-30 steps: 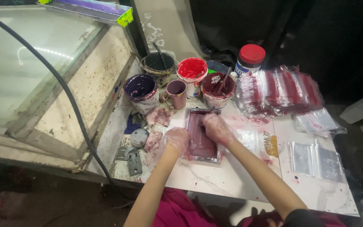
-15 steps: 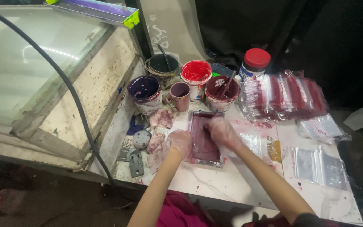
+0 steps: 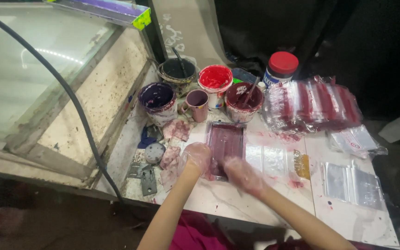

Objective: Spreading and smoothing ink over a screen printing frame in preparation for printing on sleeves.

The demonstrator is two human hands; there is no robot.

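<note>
Head view: gloved left hand (image 3: 195,157) and right hand (image 3: 244,173) grip near end of dark-red tray (image 3: 226,143); paint pots behind.

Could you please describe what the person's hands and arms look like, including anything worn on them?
Both hands wear thin, clear, crinkly plastic gloves: the left hand and the right hand. The gloves are loose and smeared with dark red stains, and they end near the wrists. The forearms are bare, with no sleeves, watch or bracelets in sight. Magenta clothing shows at the lower edge, between the arms.
</note>
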